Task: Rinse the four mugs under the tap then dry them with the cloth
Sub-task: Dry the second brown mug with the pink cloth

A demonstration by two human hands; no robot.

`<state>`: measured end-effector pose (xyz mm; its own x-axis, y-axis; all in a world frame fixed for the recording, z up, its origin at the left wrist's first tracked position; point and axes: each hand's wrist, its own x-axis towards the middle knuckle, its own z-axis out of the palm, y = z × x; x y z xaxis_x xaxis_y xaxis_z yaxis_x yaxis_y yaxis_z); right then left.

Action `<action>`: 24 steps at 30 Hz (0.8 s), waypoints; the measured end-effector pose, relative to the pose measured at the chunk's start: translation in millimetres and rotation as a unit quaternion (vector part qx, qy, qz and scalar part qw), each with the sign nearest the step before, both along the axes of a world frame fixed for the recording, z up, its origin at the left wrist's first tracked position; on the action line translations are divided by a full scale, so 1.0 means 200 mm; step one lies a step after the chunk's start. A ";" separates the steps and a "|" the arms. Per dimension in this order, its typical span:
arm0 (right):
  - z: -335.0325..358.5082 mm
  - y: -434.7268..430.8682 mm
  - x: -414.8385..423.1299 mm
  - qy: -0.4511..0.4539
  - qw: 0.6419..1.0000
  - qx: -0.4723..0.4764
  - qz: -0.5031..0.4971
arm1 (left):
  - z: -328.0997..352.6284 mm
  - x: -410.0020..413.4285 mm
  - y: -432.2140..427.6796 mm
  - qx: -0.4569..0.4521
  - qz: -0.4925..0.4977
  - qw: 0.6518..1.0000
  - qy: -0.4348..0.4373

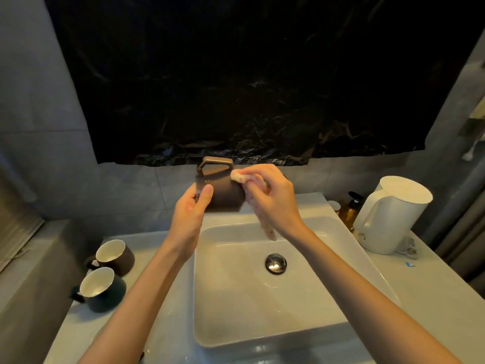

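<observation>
A brown mug [223, 191] lies on its side in the air above the back of the white sink [210, 298], handle up. My left hand [193, 208] grips its rim end, thumb on the outer wall. My right hand [270, 198] holds a pale cloth [240, 177] pressed against the mug's base end, and a tail of the cloth hangs below my wrist. Two more mugs stand on the counter at the left: a brown one [115, 256] and a dark green one [101, 288], both white inside. The tap is hidden behind my hands.
A white electric kettle [388, 214] stands on the counter at the right, with an amber pump bottle [350, 208] beside it. The sink's metal drain plug [275, 263] is in the basin. Black plastic sheeting covers the wall above.
</observation>
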<state>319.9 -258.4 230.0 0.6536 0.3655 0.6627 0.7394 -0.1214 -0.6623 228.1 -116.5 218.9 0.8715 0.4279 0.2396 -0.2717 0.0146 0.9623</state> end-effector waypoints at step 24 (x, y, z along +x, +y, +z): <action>0.03 -0.20 0.02 0.255 0.962 -0.061 0.077 | 0.01 -0.03 0.03 0.006 -0.050 0.999 0.017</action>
<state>324.7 -297.8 236.7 0.8145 0.5384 0.2159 0.3366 -0.1356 -0.9318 223.0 -110.7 219.9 0.9176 0.3352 0.2137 -0.2364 0.0281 0.9712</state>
